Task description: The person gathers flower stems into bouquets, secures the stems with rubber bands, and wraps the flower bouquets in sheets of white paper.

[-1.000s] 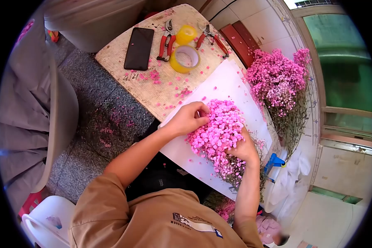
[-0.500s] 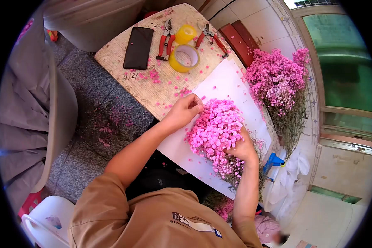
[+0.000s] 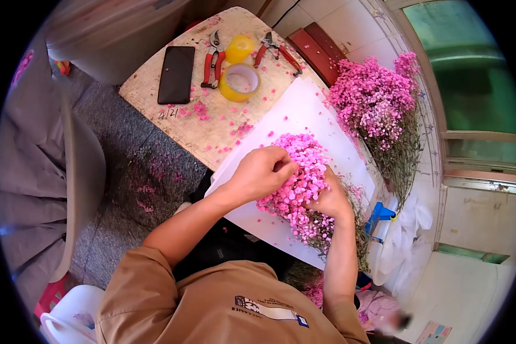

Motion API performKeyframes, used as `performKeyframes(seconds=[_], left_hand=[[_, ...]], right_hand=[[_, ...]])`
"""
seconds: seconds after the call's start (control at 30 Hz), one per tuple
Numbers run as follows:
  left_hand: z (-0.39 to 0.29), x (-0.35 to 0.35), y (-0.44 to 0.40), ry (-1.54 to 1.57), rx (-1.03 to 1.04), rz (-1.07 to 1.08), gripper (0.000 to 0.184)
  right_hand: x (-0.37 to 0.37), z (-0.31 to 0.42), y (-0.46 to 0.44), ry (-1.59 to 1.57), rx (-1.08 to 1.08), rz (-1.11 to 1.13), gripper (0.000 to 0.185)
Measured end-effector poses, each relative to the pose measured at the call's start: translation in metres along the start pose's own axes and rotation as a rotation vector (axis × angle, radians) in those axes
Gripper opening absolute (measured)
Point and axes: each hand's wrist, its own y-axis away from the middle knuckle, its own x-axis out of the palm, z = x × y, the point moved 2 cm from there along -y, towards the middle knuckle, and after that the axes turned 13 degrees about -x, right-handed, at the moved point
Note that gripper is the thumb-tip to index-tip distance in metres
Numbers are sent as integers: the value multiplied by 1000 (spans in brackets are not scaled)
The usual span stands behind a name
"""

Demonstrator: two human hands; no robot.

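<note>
A bunch of small pink flowers point(image 3: 301, 166) lies over white paper point(image 3: 304, 109) on the table. My left hand point(image 3: 264, 175) is at the bunch's upper left side, its fingers closed in a pinch over the blossoms; what is between the fingertips is hidden. On the other side, my right hand point(image 3: 331, 198) is wrapped round the bunch below the flower heads, with its fingers partly hidden under the blossoms. Green stems point(image 3: 358, 229) stick out beneath the right hand and forearm.
On the wooden table point(image 3: 149, 86) are a black phone point(image 3: 176, 74), two red-handled pruners point(image 3: 213, 63) point(image 3: 275, 51), tape rolls point(image 3: 239, 82) and loose petals. Another pink bunch point(image 3: 372, 97) leans by the wall near red boxes point(image 3: 318, 51). A person in pink point(image 3: 375, 309) is at the lower right.
My left hand moved off the blossoms' edge, then came back over them to the right. My right hand keeps its hold on the bunch. The whole view has shifted slightly.
</note>
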Motion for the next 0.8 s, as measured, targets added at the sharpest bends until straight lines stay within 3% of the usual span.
performKeyframes(seconds=[0.03,0.1,0.2,0.33,0.43,0.5,0.6,0.67,0.73,0.8], left_hand=[[-5,2,0,-5,6,5,19],[-15,4,3,-311,22,-22,22],[-6,13,-2,-307,111,-162,19],[-2,9,0,-222,88,-141,11],[11,3,-4,43,-17,24,6],[14,-4,-14,595,-70,123,18],[3,-11,-17,585,-90,265,24],[-5,-4,-14,514,-24,256,16],[-19,-2,-7,-4,138,152,13],[-8,5,-12,-13,208,135,10]], right_hand=[[2,-1,1,8,12,6,82],[4,-5,4,31,31,16,82],[3,-2,5,88,-26,-1,82],[1,7,6,87,-40,-24,79],[-1,13,4,113,-6,-7,77],[0,13,5,132,24,-2,77],[-2,12,7,131,67,19,77],[-2,15,6,128,49,-9,78],[1,10,9,129,56,-7,79],[2,8,9,132,63,-4,80]])
